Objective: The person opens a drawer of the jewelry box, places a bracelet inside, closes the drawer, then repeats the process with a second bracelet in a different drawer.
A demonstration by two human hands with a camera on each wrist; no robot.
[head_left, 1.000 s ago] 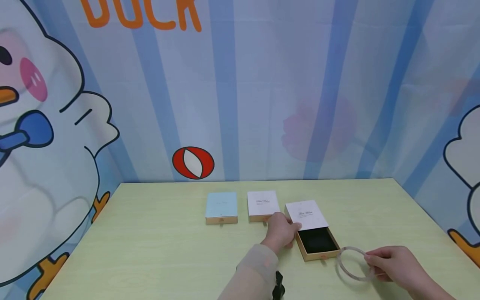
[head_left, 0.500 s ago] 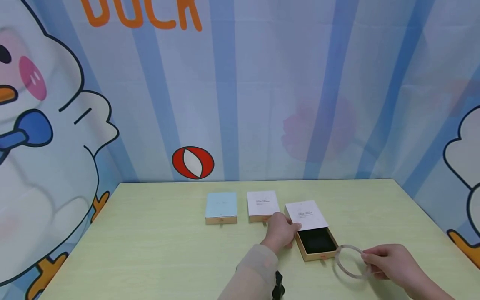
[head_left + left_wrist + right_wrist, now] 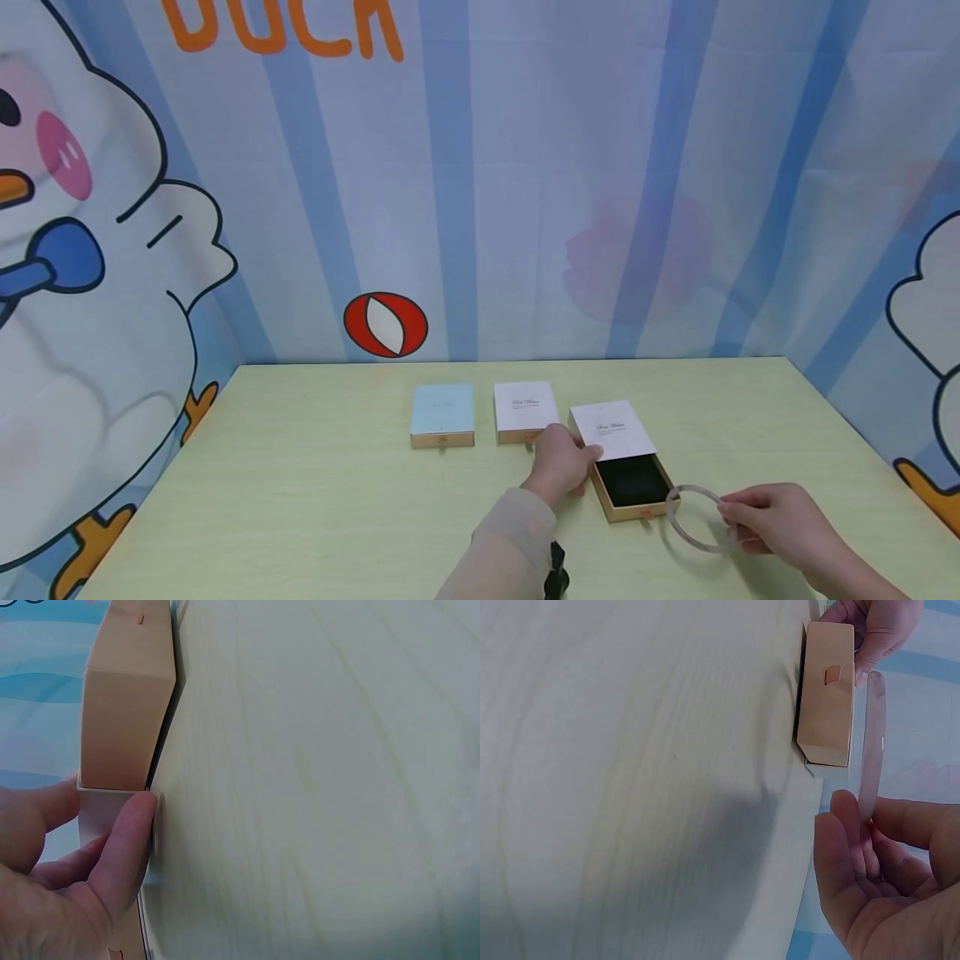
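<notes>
A pale, translucent pinkish bangle [image 3: 672, 510] hangs beside the right front corner of a white drawer box [image 3: 615, 429]. My right hand [image 3: 780, 521] pinches the bangle's right side between thumb and fingers; the right wrist view shows the bangle [image 3: 873, 742] edge-on, raised off the table. The box's tan drawer [image 3: 641, 512] is pulled partway out towards me, showing a black padded inside. At the sleeve's left side, my left hand [image 3: 561, 462] grips the box, thumb on the top edge. In the left wrist view its fingers [image 3: 131, 832] press the sleeve's side wall.
Close behind my left hand stands a second white box [image 3: 525, 404], pushed shut. A light blue box [image 3: 442, 410] is farther left. All rest on a pale wood-grain table [image 3: 315, 500]. A printed blue striped curtain [image 3: 510, 208] rises behind the table's back edge.
My right hand has brought the bangle slightly left and up, so it now overlaps the drawer's right front corner in the head view. The left hand and the boxes stay put.
</notes>
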